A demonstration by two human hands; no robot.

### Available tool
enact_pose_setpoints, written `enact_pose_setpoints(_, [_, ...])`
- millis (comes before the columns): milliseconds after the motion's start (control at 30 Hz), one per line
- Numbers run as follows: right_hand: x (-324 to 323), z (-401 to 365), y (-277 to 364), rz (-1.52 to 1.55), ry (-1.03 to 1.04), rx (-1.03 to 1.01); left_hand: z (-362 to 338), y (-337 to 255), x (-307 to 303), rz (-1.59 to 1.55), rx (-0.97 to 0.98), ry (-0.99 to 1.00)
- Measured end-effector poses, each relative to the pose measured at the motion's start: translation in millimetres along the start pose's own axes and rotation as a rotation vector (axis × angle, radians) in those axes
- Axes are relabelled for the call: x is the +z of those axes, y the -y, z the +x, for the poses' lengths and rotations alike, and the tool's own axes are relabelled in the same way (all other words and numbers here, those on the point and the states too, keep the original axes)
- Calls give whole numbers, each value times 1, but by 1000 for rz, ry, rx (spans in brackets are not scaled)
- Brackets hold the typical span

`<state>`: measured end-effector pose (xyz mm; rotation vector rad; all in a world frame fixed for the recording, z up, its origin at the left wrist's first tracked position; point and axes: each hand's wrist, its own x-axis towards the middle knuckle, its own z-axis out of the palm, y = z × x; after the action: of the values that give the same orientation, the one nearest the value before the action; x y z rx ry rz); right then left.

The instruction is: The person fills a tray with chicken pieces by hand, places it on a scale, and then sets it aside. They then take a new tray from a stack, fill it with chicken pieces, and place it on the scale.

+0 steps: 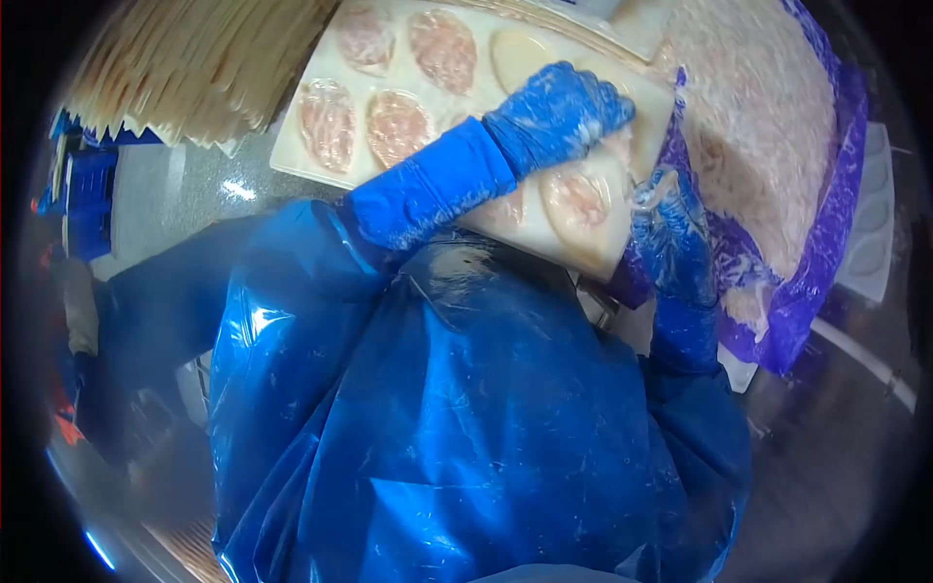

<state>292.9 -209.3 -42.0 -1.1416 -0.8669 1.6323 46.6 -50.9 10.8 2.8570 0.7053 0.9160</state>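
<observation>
A white mould tray [292,146] with oval hollows lies in front of me. Several hollows hold pale pink minced meat [442,51]; one at the top, by my left hand, shows a bare bottom. My left hand [562,112], in a blue glove smeared with white residue, is closed over the tray's right half, its fingers curled under and whatever they hold hidden. Beside the tray's right edge, my gloved right hand [673,233] has its fingers drawn together around a small bit of pale minced meat [655,189].
A large heap of minced meat [758,107] sits on a purple plastic sheet [816,282] at right. Another white mould tray [872,214] lies beyond it. Thin boards [194,58] stand stacked at upper left, near a blue crate [89,199]. Another person's sleeve [165,291] shows at left.
</observation>
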Motion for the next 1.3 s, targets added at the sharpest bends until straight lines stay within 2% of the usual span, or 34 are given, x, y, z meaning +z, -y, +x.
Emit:
enact_pose_setpoints(67, [6, -14, 2, -43, -42, -94, 3, 20, 8, 4, -131, 35])
enact_pose_setpoints(100, [10, -19, 5, -70, -63, -142, 0, 30, 4, -124, -274, 96])
enact_pose_setpoints(167, [26, -22, 15, -99, -91, -180, -4, 42, 0, -127, -290, 151])
enact_pose_setpoints(200, [34, -24, 22, -4, -105, -109, -9, 45, 0, -124, -314, 208])
enact_pose_setpoints(233, [45, -25, 30, 93, -118, -40, -20, 46, 10, -145, -249, 78])
enact_pose_setpoints(267, [59, -23, 39, 94, -125, -38, -23, 45, 6, -150, -248, 81])
enact_pose_setpoints(333, [87, -15, 55, -5, -206, -135, -27, 43, -5, -90, -316, 186])
enact_pose_setpoints(367, [98, -11, 58, 0, -214, -131, -32, 46, -8, -146, -351, 155])
enact_pose_setpoints(400, [106, -7, 61, -277, -93, -238, -37, 47, -9, -152, -348, 161])
enact_pose_setpoints(433, [109, -2, 61, -553, 36, -340, -42, 48, -11, -174, -334, 63])
enact_pose_setpoints(467, [104, 3, 52, -550, 31, -335, -48, 48, -12, -196, -320, -36])
enact_pose_setpoints(533, [89, 11, 19, -975, 279, -393, -62, 43, -12, -143, -309, -84])
enact_pose_setpoints(567, [81, 6, 13, -1382, 241, -470, -67, 36, -14, -143, -273, -88])
enact_pose_setpoints(600, [78, -1, 14, -1384, 244, -466, -72, 27, -17, -140, -240, -95])
enact_pose_setpoints(633, [77, -8, 14, -1490, 180, -499, -76, 8, -15, -487, -392, -40])
enact_pose_setpoints(667, [77, -17, 12, -1593, 110, -522, -83, -14, -13, -1330, -715, -3])
enact_pose_setpoints(733, [67, -25, -4, -1540, 60, -570, -105, -46, 10, -1651, -549, 41])
enact_pose_setpoints(767, [61, -33, -8, -1557, 111, -536, -108, -49, 5, -1654, -547, 43])
enact_pose_setpoints(800, [57, -41, -8, -1571, 163, -503, -113, -47, -6, -898, -280, 271])
enact_pose_setpoints(833, [55, -52, -2, -1550, 82, -531, -112, -45, -14, -129, -9, 443])
enact_pose_setpoints(867, [52, -55, -6, -1551, 76, -527, -108, -49, -21, -132, -4, 444])
enact_pose_setpoints(933, [47, -61, -17, -1562, -72, -547, -98, -56, -31, -155, -78, 360])
enact_pose_setpoints(967, [61, -53, -9, -1444, -84, -586, -96, -60, -26, -225, -78, 332])
enact_pose_setpoints(1067, [96, -30, -3, -1556, -125, -598, -118, -63, -7, -299, -68, 426])
enact_pose_setpoints(1200, [59, -57, -26, -1462, 84, -492, -118, -55, -22, -193, 6, 502])
enact_pose_setpoints(1267, [58, -57, -21, -1503, 84, -541, -106, -65, -12, -135, -48, 477])
enact_pose_setpoints(1300, [66, -49, -11, -1504, -35, -555, -94, -67, -13, -214, -81, 402])
